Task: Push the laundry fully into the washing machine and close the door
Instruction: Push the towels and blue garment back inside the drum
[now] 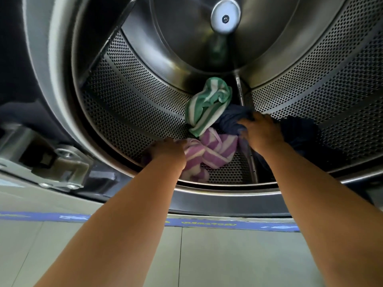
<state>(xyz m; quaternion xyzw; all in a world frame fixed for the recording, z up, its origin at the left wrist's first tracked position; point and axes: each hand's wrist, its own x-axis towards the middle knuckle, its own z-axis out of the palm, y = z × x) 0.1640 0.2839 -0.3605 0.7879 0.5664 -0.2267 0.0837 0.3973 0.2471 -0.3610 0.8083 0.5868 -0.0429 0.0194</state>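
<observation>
Both my arms reach into the steel drum (132, 104) of the washing machine. A green-and-white striped towel (207, 104) lies deepest on the drum floor. In front of it a purple-and-white striped towel (213, 152) is bunched up, and my left hand (167, 150) is closed on its near end. My right hand (261, 131) grips a dark blue garment (232, 119) that spreads to the right over the perforated wall. My fingers are hidden in the cloth. The door itself is out of view.
The door hinge bracket (62, 162) is bolted at the left of the opening. The round metal rim (217, 195) of the opening passes under my forearms. Below lies a tiled floor (228, 262) with a blue strip (238, 224) across it.
</observation>
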